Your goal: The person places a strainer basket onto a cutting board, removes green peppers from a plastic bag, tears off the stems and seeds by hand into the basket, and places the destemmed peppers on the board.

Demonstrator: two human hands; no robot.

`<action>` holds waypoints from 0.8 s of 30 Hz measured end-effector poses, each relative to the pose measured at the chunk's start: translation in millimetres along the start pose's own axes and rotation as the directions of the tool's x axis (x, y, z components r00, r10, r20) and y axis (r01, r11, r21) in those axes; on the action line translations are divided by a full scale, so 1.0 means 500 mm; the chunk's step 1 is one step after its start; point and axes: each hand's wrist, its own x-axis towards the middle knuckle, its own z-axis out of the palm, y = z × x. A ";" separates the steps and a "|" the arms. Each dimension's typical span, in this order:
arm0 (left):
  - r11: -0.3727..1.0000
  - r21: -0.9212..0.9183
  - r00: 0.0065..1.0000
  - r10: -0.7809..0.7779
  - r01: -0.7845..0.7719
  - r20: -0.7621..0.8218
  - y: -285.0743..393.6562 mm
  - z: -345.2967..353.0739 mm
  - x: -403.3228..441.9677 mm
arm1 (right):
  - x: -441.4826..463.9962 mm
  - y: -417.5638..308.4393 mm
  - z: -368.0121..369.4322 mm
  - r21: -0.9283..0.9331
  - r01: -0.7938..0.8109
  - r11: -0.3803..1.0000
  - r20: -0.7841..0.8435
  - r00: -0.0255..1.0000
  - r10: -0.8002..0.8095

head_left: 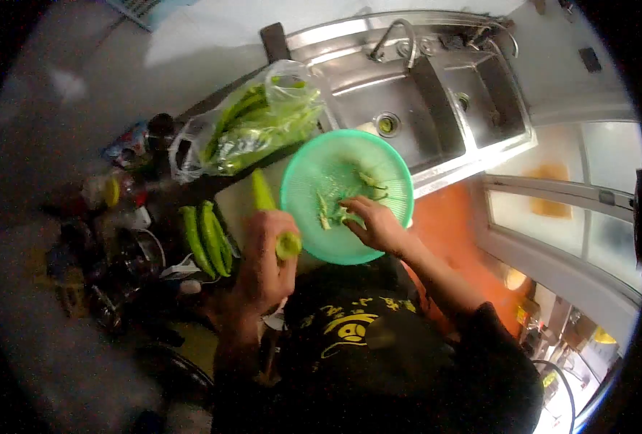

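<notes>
My left hand is closed around a long green pepper (262,189), held tilted beside the colander. The pepper's wide end, cut or broken off, faces me at the bottom of my left hand (262,249). Over the inside of a green plastic colander (292,170) is my right hand (375,223), its thumb and fingers curled about a pale green pepper core (343,215). Several pepper stems and seedy cores (324,215) lie in the colander. Three or so whole green peppers (209,235) rest on the counter to the left.
A clear plastic bag of green peppers (259,119) lies behind the colander. Beyond it is a steel double sink (422,108) with a curved faucet (405,32). Jars and a glass-like pot (139,249) crowd the left side. A sliding door (567,206) stands at right.
</notes>
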 end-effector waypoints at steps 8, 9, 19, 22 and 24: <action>0.933 -0.330 0.990 0.123 -0.141 -0.075 -0.002 0.023 -0.029 | 0.077 -0.128 0.038 0.012 0.262 0.965 -0.060 0.963 -0.261; 0.930 -0.348 0.991 0.096 -0.122 -0.092 0.003 0.028 -0.028 | 0.083 -0.121 0.044 0.009 0.263 0.965 -0.057 0.963 -0.262; 0.767 -0.185 0.649 -0.625 0.615 -0.434 -0.356 -0.054 -0.143 | 0.102 -0.088 0.039 0.027 0.107 0.994 -0.024 0.994 -0.106; 0.695 0.240 0.642 -0.401 0.678 -0.653 -0.721 -0.026 -0.213 | 0.170 -0.124 0.019 -0.006 0.145 0.989 -0.058 0.988 -0.145; 0.550 0.311 0.595 -0.471 0.775 -0.651 -0.832 -0.047 -0.235 | 0.243 -0.196 -0.018 -0.175 0.301 0.938 -0.123 0.938 -0.324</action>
